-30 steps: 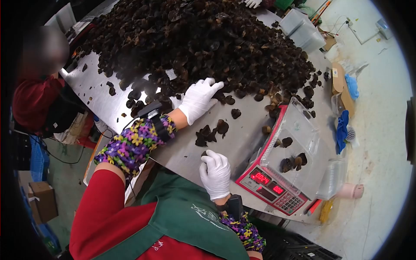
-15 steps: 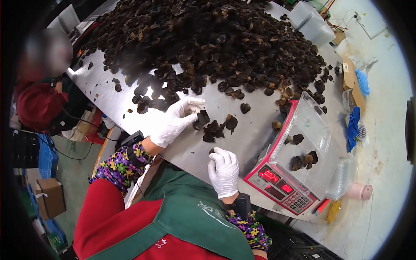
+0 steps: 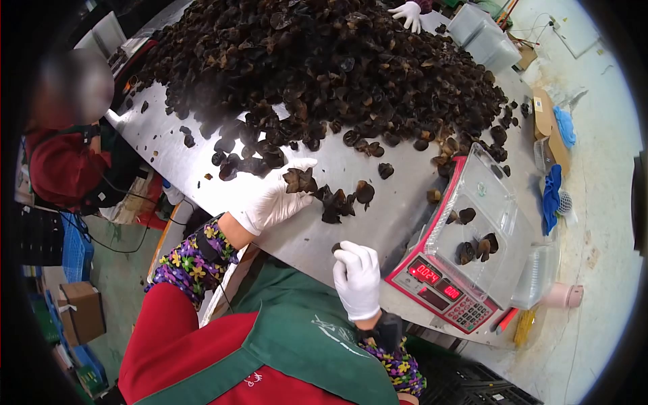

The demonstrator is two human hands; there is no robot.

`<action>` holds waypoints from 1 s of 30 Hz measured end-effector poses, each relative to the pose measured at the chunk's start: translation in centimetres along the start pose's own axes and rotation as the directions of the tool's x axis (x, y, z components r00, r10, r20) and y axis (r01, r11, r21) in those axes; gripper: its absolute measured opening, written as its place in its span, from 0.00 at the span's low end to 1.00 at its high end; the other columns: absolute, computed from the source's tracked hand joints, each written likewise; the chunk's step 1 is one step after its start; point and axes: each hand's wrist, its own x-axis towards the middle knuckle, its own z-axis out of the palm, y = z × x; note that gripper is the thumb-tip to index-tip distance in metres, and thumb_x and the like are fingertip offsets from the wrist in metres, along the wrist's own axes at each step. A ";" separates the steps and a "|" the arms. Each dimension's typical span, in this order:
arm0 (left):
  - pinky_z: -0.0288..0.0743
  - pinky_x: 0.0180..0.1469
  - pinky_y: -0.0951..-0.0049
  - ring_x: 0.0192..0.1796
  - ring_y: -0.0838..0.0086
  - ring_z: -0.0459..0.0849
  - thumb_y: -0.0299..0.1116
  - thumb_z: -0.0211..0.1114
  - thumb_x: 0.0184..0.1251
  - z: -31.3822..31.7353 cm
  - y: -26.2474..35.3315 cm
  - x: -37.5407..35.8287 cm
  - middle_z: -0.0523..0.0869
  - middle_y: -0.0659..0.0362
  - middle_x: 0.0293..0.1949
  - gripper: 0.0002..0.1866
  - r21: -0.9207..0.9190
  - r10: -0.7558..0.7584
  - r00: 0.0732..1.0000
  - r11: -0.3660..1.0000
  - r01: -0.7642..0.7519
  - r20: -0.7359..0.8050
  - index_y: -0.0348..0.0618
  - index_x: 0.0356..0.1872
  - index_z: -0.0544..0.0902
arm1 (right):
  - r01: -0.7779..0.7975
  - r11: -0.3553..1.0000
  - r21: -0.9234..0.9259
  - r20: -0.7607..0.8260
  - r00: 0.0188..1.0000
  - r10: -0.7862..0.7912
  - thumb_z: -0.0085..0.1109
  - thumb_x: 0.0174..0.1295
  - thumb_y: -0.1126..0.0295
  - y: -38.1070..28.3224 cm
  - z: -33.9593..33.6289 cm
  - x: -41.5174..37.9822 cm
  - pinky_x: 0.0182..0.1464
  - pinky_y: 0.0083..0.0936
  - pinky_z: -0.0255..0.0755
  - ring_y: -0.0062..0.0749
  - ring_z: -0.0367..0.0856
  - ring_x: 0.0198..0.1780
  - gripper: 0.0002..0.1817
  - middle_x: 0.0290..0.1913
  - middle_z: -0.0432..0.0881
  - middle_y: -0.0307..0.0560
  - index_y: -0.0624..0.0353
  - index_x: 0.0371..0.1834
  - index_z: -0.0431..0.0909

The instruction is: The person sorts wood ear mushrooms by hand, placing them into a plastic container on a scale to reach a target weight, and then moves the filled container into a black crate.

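Observation:
My left hand (image 3: 270,201), in a white glove, holds a dark, crinkled piece of what looks like wood ear mushroom (image 3: 300,180) between thumb and fingers. Just right of it, a small cluster of similar pieces (image 3: 334,204) lies on the metal table (image 3: 297,236). My right hand (image 3: 358,282), also gloved in white, is closed with its fingers curled, near the table's front edge. A small dark piece (image 3: 336,248) shows at its fingertips. To its right stands a red digital scale (image 3: 442,293) with a clear plastic tray (image 3: 499,229) on top, holding several dark pieces.
A large heap of dark mushroom pieces (image 3: 324,74) covers the back of the table. Another person's gloved hand (image 3: 408,13) reaches in at the far side. A co-worker in a red sleeve (image 3: 67,169) is at the left. Clear containers (image 3: 482,37) stand at the back right.
The mushroom piece in my left hand has turned and moved slightly left, showing more of its surface. My right hand has shifted slightly right and down. Another person's gloved hand has come in at the back.

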 end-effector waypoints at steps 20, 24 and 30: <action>0.76 0.51 0.76 0.49 0.80 0.82 0.24 0.62 0.72 20.5 -5.5 7.6 0.85 0.62 0.48 0.18 0.497 -0.058 0.927 0.855 -0.145 0.371 0.40 0.61 0.78 | -0.176 0.902 -0.394 -0.369 0.929 0.020 0.66 0.58 0.78 1.7 -18.3 2.2 0.68 0.47 0.66 0.53 0.76 0.62 0.24 0.59 0.81 0.53 0.60 0.60 0.79; 0.75 0.58 0.74 0.55 0.76 0.82 0.21 0.58 0.72 23.0 -8.2 9.5 0.84 0.59 0.53 0.16 0.801 -0.217 0.905 0.569 -0.188 0.367 0.40 0.57 0.84 | -0.227 0.888 -0.401 -0.451 0.892 0.025 0.63 0.58 0.81 1.5 -19.6 0.1 0.66 0.45 0.68 0.51 0.78 0.60 0.20 0.54 0.83 0.50 0.60 0.55 0.81; 0.75 0.61 0.70 0.62 0.66 0.80 0.18 0.57 0.69 20.1 -7.8 7.6 0.82 0.53 0.60 0.17 0.807 0.169 0.828 0.190 -0.559 0.534 0.41 0.54 0.86 | -0.216 0.917 -0.334 -0.499 0.866 0.022 0.61 0.58 0.80 0.9 -19.4 -3.0 0.58 0.40 0.75 0.47 0.82 0.52 0.15 0.48 0.85 0.46 0.58 0.49 0.83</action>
